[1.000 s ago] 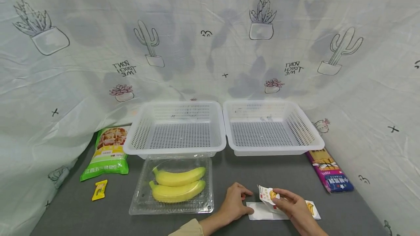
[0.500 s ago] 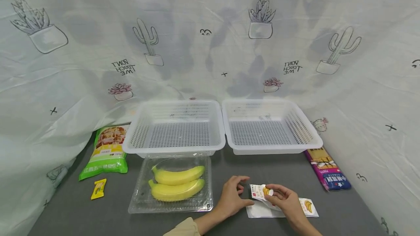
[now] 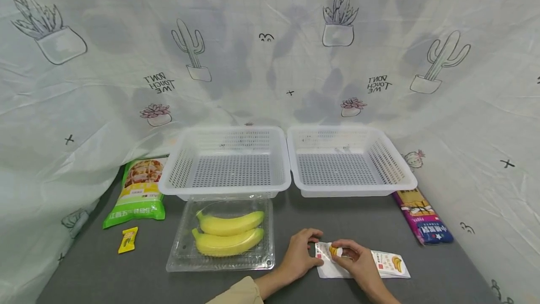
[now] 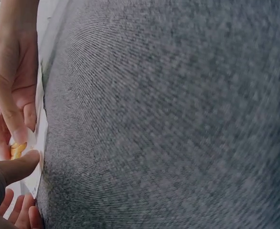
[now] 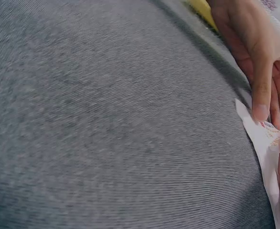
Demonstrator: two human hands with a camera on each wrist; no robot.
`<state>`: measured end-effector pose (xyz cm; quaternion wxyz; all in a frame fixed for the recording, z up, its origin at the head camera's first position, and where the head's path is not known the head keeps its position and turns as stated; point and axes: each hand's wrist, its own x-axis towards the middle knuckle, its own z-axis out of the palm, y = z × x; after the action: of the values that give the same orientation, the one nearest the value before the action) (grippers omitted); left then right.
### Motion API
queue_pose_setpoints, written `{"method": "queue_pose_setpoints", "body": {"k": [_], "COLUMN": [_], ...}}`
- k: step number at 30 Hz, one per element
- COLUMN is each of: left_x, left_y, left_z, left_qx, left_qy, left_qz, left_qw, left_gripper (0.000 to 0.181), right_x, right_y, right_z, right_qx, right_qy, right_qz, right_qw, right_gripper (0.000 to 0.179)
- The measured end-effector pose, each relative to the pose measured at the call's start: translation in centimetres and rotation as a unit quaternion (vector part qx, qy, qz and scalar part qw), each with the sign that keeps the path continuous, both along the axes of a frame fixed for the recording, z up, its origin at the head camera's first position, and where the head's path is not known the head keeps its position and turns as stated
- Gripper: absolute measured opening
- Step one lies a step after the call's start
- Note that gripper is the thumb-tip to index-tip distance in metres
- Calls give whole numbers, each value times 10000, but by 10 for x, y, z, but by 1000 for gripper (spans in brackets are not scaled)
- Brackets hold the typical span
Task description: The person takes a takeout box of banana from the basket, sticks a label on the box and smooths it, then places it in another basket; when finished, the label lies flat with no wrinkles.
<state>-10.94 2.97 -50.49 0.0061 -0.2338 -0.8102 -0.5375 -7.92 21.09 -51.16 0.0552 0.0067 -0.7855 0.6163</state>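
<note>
A white strip of labels [image 3: 390, 266] with banana pictures lies on the dark grey tabletop, at the lower right of the head view. My right hand [image 3: 362, 269] is over its middle and pinches a small round banana sticker [image 3: 336, 251] between thumb and fingers. The sticker's yellow print also shows in the left wrist view. At the strip's left end is my left hand [image 3: 296, 254]; its thumb touches the end while the other fingers arch loosely beyond the edge. In the right wrist view the strip [image 5: 262, 148] is seen nearly edge-on. The right palm hides part of it.
A clear plastic box [image 3: 181, 264] with two bananas [image 3: 229, 243] stands left of the hands. Behind are two white baskets [image 3: 225, 190] side by side. A green snack bag [image 3: 137, 201] and small yellow packet [image 3: 128, 240] lie left, a purple pasta packet [image 3: 423, 219] right.
My right hand has moved left and lower with the sticker. The strip's raised, folded-back part now lies flat. The left hand has stayed near the strip's left end.
</note>
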Motion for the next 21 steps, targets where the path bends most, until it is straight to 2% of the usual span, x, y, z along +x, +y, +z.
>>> {"method": "queue_pose_setpoints", "body": {"k": [2,4,8,9,10,11,12,13,14,15,16,17,19,21], "left_x": [-1,-1,-2,-2,-2,-3,-2,-2,-2,-1,0,1,3,4], "left_y": [1,1,1,1,1,1,1,1,0,-1,-1,-2,-4,-7], "left_z": [0,-1,0,0,0,0,1,2,2,4,6,9,15,22], "left_qx": [-98,-215,-473,-490,-490,-501,-506,-517,-529,-524,-516,-451,-221,61], "left_qy": [61,176,467,547,567,584,555,523,490,430,334,194,-83,-397], "left_qz": [-72,-138,-137,-133,-133,-131,-130,-131,-143,-161,-167,-179,-188,-147], "left_qw": [9999,9995,9977,9972,9971,9969,9971,9972,9973,9976,9980,9986,9995,9991], "left_gripper": [55,53,49,48,47,47,49,50,52,54,56,58,57,52], "right_x": [1,3,4,6,7,8,9,9,9,8,6,4,0,-2], "right_y": [1,3,5,4,4,3,2,2,3,5,8,12,23,35], "right_z": [0,1,8,12,17,22,28,34,40,43,46,48,48,46], "right_qx": [92,103,124,75,62,16,-46,-178,-323,-489,-647,-758,-933,-1056], "right_qy": [436,986,2199,2323,2263,1992,1551,936,184,-554,-1240,-1757,-2458,-2748], "right_qz": [313,742,1591,1675,1626,1495,1236,900,495,65,-294,-551,-865,-926], "right_qw": [9985,9923,9624,9581,9604,9685,9801,9914,9981,9972,9897,9800,9609,9512], "right_gripper": [26,25,35,37,36,35,32,30,29,30,33,37,41,44]}}
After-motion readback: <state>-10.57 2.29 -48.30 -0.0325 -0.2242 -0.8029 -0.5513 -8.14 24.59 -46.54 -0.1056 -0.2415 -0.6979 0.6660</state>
